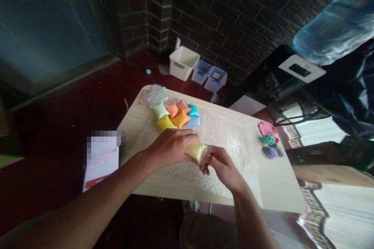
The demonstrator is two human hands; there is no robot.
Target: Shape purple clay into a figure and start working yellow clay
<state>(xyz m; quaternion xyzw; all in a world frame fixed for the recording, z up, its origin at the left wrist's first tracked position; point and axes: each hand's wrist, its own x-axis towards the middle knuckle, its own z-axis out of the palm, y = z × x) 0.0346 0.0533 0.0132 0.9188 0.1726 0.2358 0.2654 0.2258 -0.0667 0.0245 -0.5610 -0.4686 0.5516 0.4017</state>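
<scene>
A small clear packet of pale yellow soft stuff, perhaps modelling clay, [194, 151] is held above the table between my hands. My left hand [174, 144] is wrapped round its filled body. At its clear right edge, my right hand [219, 163] pinches the plastic with thumb and fingers. Beyond my left hand lies a cluster of similar packets: a yellow packet [166, 123], an orange packet [181, 118], a pale green packet [160, 110], a coral packet [172, 110], a teal packet [193, 110] and a light blue packet [193, 121].
Bubble wrap [228, 136] covers much of the wooden table [280, 186]. Clear plastic bags [156, 95] lie at its far left corner. Pink, green and purple lumps [270, 152] sit at the right. A phone [102, 159] stands left; a white basket [184, 62] and clear bins are on the floor.
</scene>
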